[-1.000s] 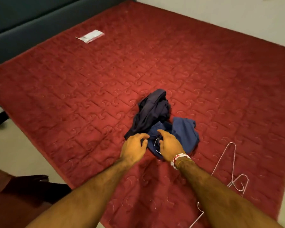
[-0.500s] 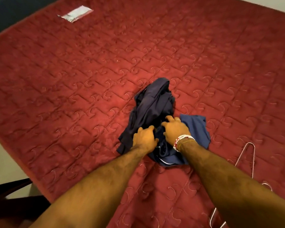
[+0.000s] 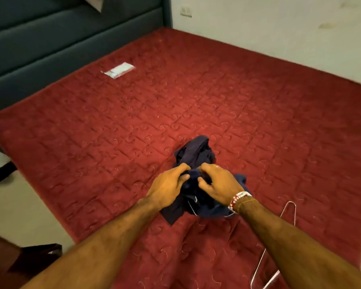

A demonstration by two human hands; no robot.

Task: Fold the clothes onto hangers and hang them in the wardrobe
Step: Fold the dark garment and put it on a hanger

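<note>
Dark navy clothes [image 3: 193, 157] sit in a crumpled heap, lower centre of frame, on the red quilted mattress [image 3: 133, 126]; looks like 2 shades of blue bunched together, folds everywhere, thin white trim showing at the near edge. Left hand [image 3: 167, 188] and right hand [image 3: 219, 183] are both on top w/ fingers curled into the fabric, pinching it. Wire hanger [image 3: 279, 243] lies lower right, just beside the right forearm. White packet [image 3: 118, 70] upper left, well apart.
</note>
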